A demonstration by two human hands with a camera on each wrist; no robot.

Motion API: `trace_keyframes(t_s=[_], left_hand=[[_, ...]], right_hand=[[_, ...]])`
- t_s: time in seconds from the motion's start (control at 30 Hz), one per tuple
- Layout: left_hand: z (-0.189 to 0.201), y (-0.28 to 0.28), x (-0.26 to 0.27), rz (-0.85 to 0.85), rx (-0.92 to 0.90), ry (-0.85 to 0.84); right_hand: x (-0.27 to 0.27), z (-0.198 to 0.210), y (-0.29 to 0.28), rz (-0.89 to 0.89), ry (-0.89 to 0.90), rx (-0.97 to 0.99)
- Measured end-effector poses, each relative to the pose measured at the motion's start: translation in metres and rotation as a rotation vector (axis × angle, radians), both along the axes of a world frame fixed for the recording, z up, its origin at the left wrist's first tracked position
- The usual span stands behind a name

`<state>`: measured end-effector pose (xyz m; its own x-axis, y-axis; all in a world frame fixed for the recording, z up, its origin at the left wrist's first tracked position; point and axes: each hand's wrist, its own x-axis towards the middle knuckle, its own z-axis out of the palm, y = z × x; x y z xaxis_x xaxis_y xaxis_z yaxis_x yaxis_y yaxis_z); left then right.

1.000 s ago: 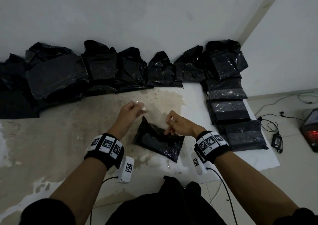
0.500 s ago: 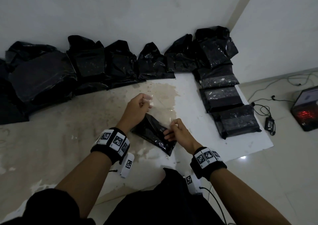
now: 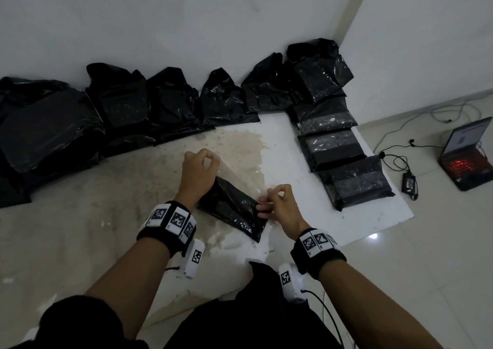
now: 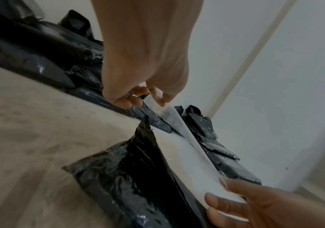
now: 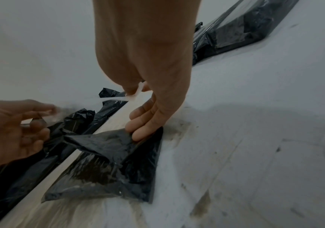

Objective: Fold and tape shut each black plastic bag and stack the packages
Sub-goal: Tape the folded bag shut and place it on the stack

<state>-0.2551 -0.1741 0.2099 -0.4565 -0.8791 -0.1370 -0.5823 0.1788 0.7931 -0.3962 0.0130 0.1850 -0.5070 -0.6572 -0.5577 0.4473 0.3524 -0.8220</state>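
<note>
A small black plastic bag (image 3: 232, 209) lies folded on the stained white board (image 3: 386, 223) in front of me. A clear tape strip (image 3: 240, 180) is stretched in the air just above it. My left hand (image 3: 212, 159) pinches the strip's far end between thumb and forefinger. My right hand (image 3: 269, 197) pinches the near end. In the right wrist view its lower fingers (image 5: 138, 132) rest on a folded corner of the bag (image 5: 108, 162). The left wrist view shows the tape strip (image 4: 187, 138) running from my left hand (image 4: 150, 95) down to the right hand's fingers (image 4: 226, 200), beside the bag (image 4: 130, 185).
Several loose black bags (image 3: 160, 103) lean along the back wall. Taped black packages (image 3: 333, 145) lie in a row on the board's right side. On the tiled floor to the right are an open laptop (image 3: 466, 159), a charger (image 3: 408, 183) and cables.
My hands have drawn apart, and the tape now spans between them over the bag. The right hand came down and its fingers now rest on the bag's corner. The head view tilted down.
</note>
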Motion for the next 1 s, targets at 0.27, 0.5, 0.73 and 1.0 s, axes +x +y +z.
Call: trace_keyframes(t_s=[0.27, 0.5, 0.73, 1.0], left_hand=[[0.022, -0.005, -0.035, 0.026, 0.353, 0.246], [0.003, 0.01, -0.03, -0.028, 0.632, 0.104], [-0.025, 0.009, 0.011, -0.085, 0.425, -0.053], [-0.043, 0.043, 0.055, 0.005, 0.196, 0.0]], right_hand=[[0.008, -0.007, -0.003, -0.02, 0.111, 0.009], [0.013, -0.013, 0.002, -0.045, 0.171, -0.006], [0.017, -0.011, 0.0, 0.009, 0.237, -0.034], [0.01, -0.008, -0.016, 0.119, 0.288, -0.03]])
